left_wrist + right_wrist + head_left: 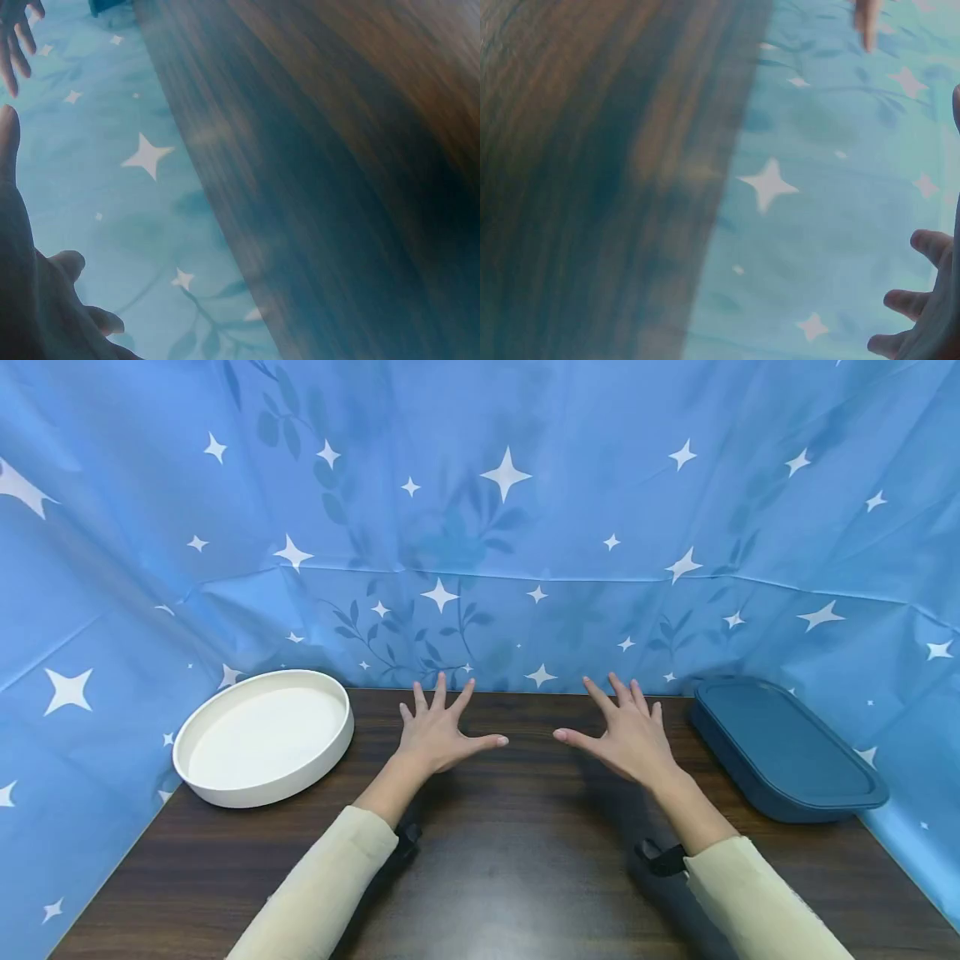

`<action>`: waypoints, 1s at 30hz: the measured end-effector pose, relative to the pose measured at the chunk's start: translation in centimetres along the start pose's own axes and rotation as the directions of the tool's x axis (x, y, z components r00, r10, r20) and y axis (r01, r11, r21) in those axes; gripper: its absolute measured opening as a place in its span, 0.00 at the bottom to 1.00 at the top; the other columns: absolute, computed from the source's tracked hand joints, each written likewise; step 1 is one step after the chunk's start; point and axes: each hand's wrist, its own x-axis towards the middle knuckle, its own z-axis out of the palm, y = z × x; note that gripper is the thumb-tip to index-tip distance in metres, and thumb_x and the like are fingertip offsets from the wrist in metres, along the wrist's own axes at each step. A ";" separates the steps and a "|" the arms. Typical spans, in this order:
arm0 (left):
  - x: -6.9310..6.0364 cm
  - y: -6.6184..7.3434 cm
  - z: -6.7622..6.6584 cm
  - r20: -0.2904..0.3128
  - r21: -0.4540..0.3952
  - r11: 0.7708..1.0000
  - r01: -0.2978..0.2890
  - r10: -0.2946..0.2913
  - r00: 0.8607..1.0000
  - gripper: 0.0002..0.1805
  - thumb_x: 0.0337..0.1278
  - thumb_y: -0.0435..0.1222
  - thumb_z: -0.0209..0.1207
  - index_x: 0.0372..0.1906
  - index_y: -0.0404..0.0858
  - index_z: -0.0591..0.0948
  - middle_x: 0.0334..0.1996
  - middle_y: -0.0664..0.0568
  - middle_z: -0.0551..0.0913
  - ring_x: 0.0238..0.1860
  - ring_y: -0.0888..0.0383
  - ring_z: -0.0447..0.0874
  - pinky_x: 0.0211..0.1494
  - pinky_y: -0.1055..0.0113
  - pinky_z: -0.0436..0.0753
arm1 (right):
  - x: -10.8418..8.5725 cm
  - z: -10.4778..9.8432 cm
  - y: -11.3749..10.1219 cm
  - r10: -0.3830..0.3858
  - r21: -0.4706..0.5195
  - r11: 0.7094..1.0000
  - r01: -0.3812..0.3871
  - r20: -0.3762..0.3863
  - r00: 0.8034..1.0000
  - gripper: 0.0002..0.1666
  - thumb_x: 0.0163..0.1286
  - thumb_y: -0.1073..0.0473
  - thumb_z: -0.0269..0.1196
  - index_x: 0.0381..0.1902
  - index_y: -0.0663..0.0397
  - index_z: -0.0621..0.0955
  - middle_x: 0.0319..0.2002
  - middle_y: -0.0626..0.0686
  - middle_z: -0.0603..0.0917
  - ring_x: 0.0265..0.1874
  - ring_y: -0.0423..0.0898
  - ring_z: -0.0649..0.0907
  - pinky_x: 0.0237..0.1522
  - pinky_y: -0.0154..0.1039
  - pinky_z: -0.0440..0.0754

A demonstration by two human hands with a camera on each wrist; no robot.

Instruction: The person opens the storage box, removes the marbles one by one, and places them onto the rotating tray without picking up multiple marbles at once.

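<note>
Both hands are held out above the dark wooden table with fingers spread and nothing in them. The left hand (435, 735) has its thumb pointing right; nearest to it is a round white tray (262, 735) with a low rim, standing to its left. The right hand (633, 739) mirrors it, thumb pointing left, and is closest to a blue lidded box (787, 743) on its right. Neither hand touches the tray or the box. In the left wrist view, part of the left hand (37, 292) shows at the left edge. Fingers of the right hand (930, 300) appear in the right wrist view.
The brown wood-grain table (495, 893) reaches back to a blue curtain (570, 510) with white stars and leaf patterns, which also runs along both sides. A dark strap (660, 858) sits at the right wrist, by the pale sleeve (757, 897).
</note>
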 end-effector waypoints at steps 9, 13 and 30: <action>-0.9 3.5 0.6 -0.021 -0.083 0.994 -0.064 0.063 0.998 0.58 0.47 0.79 0.50 0.81 0.65 0.43 0.84 0.47 0.36 0.81 0.31 0.29 0.77 0.29 0.46 | -4.3 -4.6 4.9 -0.004 0.199 0.979 0.055 -0.250 0.968 0.57 0.59 0.33 0.69 0.81 0.39 0.58 0.80 0.64 0.55 0.80 0.68 0.48 0.69 0.80 0.48; -1.2 5.8 0.7 -0.029 -0.181 0.978 -0.101 0.097 0.995 0.55 0.54 0.76 0.47 0.82 0.62 0.40 0.84 0.49 0.37 0.82 0.36 0.32 0.78 0.31 0.45 | -5.1 -4.6 8.1 0.052 0.227 0.974 0.021 -0.314 0.948 0.53 0.63 0.37 0.67 0.80 0.43 0.60 0.79 0.65 0.57 0.80 0.68 0.52 0.69 0.78 0.51; -0.6 15.2 6.6 -0.020 -0.696 0.713 -0.089 0.105 0.994 0.45 0.69 0.60 0.51 0.82 0.56 0.45 0.82 0.52 0.51 0.81 0.49 0.54 0.78 0.42 0.62 | -9.2 -3.8 20.7 0.553 0.427 0.824 -0.371 -0.472 0.686 0.39 0.76 0.42 0.52 0.76 0.56 0.65 0.77 0.65 0.63 0.80 0.60 0.52 0.81 0.58 0.41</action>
